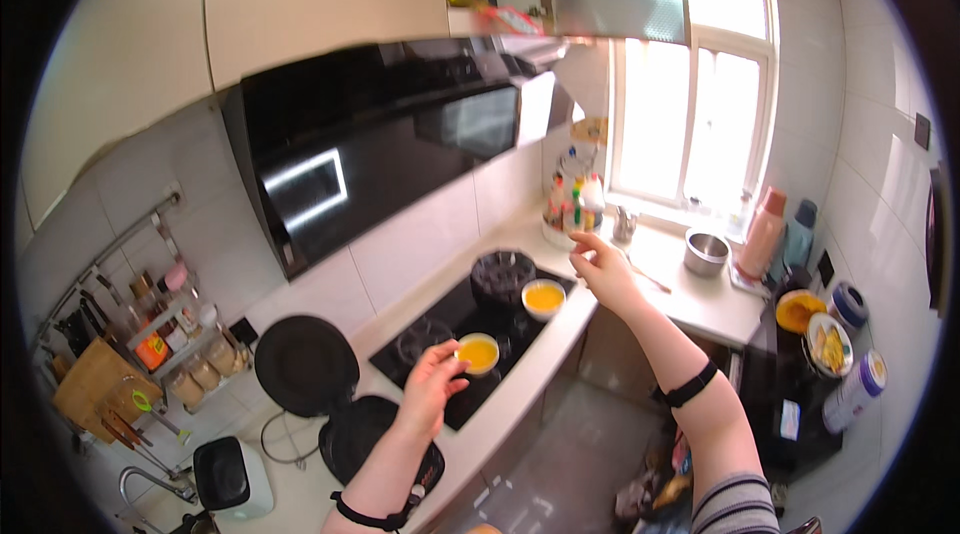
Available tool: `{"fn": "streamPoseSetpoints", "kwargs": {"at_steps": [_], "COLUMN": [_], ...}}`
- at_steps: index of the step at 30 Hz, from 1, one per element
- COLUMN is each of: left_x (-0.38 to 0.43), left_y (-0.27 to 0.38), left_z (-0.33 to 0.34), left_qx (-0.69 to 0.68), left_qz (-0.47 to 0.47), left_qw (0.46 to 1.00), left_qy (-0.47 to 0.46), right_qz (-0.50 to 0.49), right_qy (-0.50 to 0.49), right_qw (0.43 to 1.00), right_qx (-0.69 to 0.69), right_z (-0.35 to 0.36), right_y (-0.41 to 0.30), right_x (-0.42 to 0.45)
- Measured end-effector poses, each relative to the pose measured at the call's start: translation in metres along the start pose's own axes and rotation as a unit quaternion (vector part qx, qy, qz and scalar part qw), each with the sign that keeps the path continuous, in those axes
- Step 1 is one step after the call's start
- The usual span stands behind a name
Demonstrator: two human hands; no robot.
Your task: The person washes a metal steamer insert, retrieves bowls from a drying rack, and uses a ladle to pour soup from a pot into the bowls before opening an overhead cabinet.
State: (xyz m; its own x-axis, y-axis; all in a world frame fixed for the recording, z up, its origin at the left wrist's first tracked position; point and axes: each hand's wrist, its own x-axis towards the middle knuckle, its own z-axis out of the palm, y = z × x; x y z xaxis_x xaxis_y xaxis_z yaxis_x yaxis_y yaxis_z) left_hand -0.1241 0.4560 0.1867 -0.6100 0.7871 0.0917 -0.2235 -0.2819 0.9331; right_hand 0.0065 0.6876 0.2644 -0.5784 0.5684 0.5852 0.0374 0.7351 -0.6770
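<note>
My left hand [433,390] is over the front part of the black cooktop, its fingers spread. Its fingertips overlap the left rim of a small white bowl of yellow-orange liquid [480,355]; whether they touch it I cannot tell. My right hand [602,273] is raised near the cooktop's far right corner, fingers bent and apart, with nothing seen in it. To its left, a second white bowl with similar liquid [544,298] stands on the cooktop [457,403]. Just behind that bowl is a dark, round pot-like item [502,277] at a burner.
An opened electric griddle [307,366] sits left of the cooktop, near a spice rack [180,342]. A black range hood [390,151] overhangs the cooktop. Bottles [574,204], a steel pot [706,252] and flasks [761,234] stand near the window. At right are a cut pumpkin [801,311] and a plate of food [829,348].
</note>
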Motion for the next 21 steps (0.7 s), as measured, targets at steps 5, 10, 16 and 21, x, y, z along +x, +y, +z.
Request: {"fn": "streamPoseSetpoints", "kwargs": {"at_steps": [5,10,16,21], "left_x": [0.036,0.063,0.093,0.105], "left_y": [0.017,0.036,0.054,0.057], "left_z": [0.016,0.034,0.047,0.047], "left_qx": [0.045,0.059,0.065,0.114], "left_qz": [0.028,0.077,0.127,0.146], "left_qw": [0.998,0.995,0.988,0.982], "left_qy": [-0.019,-0.039,-0.060,-0.040], "right_qz": [-0.085,-0.180,-0.261,-0.240], "right_qy": [0.080,0.079,0.042,0.022], "right_qw": [0.990,0.971,0.955,0.968], "right_qx": [-0.084,-0.135,-0.134,-0.066], "right_z": [-0.001,-0.003,0.041,0.086], "right_y": [0.006,-0.001,-0.030,-0.034], "right_x": [0.048,0.101,0.166,0.219]}}
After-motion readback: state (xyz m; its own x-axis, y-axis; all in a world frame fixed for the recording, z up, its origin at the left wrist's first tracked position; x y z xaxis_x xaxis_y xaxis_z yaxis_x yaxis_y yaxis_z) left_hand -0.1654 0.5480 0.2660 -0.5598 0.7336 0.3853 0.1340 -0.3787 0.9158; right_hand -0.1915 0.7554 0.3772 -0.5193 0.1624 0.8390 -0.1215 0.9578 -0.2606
